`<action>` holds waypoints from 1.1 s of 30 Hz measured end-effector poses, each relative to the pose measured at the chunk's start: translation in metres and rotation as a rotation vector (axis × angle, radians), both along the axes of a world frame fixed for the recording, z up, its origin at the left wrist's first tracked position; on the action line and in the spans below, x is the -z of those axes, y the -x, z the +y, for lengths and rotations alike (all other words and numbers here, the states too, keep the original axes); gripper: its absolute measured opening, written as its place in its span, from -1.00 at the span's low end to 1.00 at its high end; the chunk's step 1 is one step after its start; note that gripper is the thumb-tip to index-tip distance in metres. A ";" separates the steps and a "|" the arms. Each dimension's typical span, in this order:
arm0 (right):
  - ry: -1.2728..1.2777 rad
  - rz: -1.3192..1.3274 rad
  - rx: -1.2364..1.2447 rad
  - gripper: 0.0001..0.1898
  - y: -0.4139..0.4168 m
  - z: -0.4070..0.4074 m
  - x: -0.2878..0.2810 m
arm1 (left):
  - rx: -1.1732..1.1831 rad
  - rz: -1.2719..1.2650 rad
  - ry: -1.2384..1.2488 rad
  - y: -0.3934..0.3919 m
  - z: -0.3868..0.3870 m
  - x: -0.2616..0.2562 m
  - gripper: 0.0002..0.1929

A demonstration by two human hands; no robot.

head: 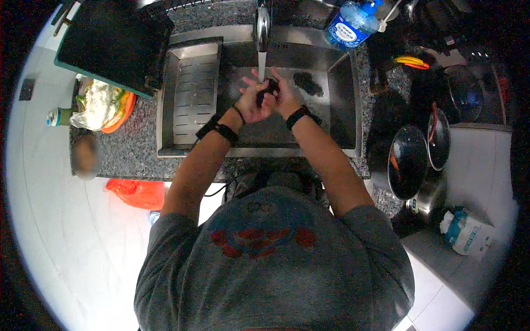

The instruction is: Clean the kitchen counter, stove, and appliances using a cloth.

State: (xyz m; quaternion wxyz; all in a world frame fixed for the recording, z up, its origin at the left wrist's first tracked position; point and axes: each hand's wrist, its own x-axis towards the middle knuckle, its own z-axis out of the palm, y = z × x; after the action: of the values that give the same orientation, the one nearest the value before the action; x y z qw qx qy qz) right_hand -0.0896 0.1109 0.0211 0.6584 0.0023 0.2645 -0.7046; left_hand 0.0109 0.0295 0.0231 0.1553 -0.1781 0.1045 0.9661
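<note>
My left hand (253, 103) and my right hand (283, 93) are together over the basin of a stainless steel sink (343, 70). Between them they hold a small dark object (267, 92), whose kind I cannot tell. Water (261, 66) runs from the chrome faucet (263, 29) onto my fingers and the object. Behind my right hand, a dark, irregular clump (307, 83) lies on the basin floor. Black bands are on both my wrists.
A slotted metal tray (196, 95) fills the sink's left part. At the back right stands a blue soap pump bottle (352, 25). Bagged produce (99, 103) lies on the left counter, below a dark green-edged board (112, 45). Two pans (408, 161) are at the right.
</note>
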 end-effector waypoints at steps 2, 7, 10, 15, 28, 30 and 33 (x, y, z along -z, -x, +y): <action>0.051 -0.098 0.092 -0.39 -0.022 0.006 -0.044 | -0.215 -0.114 -0.353 -0.001 0.015 -0.021 -0.85; -0.088 0.030 0.220 -0.43 -0.015 -0.001 0.004 | -0.493 -0.012 -0.991 0.002 0.019 -0.012 -0.93; -0.202 0.214 0.051 -0.46 0.001 0.003 0.020 | -0.360 0.171 -0.725 0.001 0.020 -0.008 -0.96; -0.328 0.323 0.077 -0.66 -0.002 0.001 0.007 | -0.091 -0.063 -0.222 0.000 0.010 -0.006 -0.93; -0.517 1.840 0.077 -0.72 0.054 -0.018 0.083 | 0.687 -0.308 1.630 0.052 0.023 0.028 -0.75; -0.654 1.449 0.136 -0.68 0.030 -0.033 0.075 | 0.445 -0.455 1.783 0.038 0.024 0.050 -0.73; -0.735 1.205 0.061 -0.63 -0.002 -0.025 0.016 | 0.169 -0.668 1.976 0.020 0.034 0.051 -0.63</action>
State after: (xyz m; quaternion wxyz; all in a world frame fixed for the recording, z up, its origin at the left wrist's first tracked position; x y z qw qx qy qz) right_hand -0.0873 0.0856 0.0051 0.3339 -0.1586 0.8037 -0.4664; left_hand -0.0094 0.0630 -0.0280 0.0288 -0.4758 0.8114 0.3384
